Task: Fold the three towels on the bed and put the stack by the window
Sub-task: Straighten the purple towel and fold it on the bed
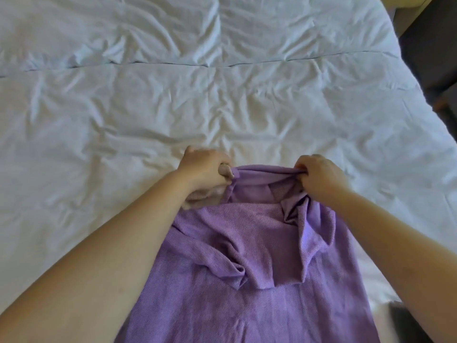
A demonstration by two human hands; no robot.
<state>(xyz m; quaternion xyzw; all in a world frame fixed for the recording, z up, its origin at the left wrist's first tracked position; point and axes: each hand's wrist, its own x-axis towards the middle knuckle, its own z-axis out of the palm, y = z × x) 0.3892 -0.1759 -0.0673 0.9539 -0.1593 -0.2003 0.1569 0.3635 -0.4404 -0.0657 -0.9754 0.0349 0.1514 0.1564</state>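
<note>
Near the bed's (123,107) near edge, left hand (202,169) and right hand (321,177) pinch the purple towel's (247,243) far corners, apparently starting a fold; next, draw it taut.

The large purple towel (247,243) is a soft, matt cloth with a fine ribbed weave whose lines run close together across its surface, and its limp, rumpled folds take no shine. The small beige towel (200,195) showing at its upper left edge is cloth with the same fine ribbed, matt texture, with a paler, fluffier patch beside it. The wide white bed cover (222,95) beneath them is thin, smooth woven cloth, matt to faintly lustrous and creased all over.
</note>
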